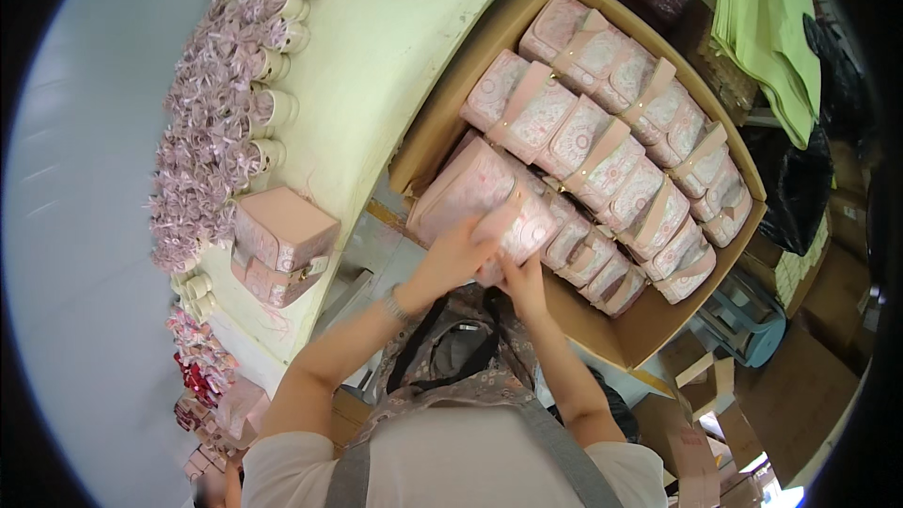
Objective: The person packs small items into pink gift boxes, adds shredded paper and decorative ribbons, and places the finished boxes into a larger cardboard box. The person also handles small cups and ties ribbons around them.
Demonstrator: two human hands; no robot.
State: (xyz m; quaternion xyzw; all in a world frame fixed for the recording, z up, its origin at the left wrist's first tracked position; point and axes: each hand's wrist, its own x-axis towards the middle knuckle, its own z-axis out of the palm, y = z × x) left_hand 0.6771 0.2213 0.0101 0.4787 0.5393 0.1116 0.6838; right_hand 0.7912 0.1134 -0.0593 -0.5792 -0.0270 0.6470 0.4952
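Note:
Both hands hold a pink patterned box with a strap (469, 183) over the near left edge of a large cardboard carton (663, 339). My left hand (455, 254) grips the box's near side, its fingers over the strap. My right hand (525, 282) holds its lower right corner; some fingertips are hidden. Rows of similar pink boxes (600, 162) with strap handles fill much of the carton. Another pink patterned box (286, 243) stands on the white table (353, 85) at the left, with a metal clasp and a small tag on its side.
Many small cream cups with lilac ribbon wrapping (211, 120) stand along the table's far side. Part of another person (215, 487) shows at the lower left. A blue-grey stool (765, 339), black plastic bags (790, 190) and flattened cardboard (797, 395) lie at the right.

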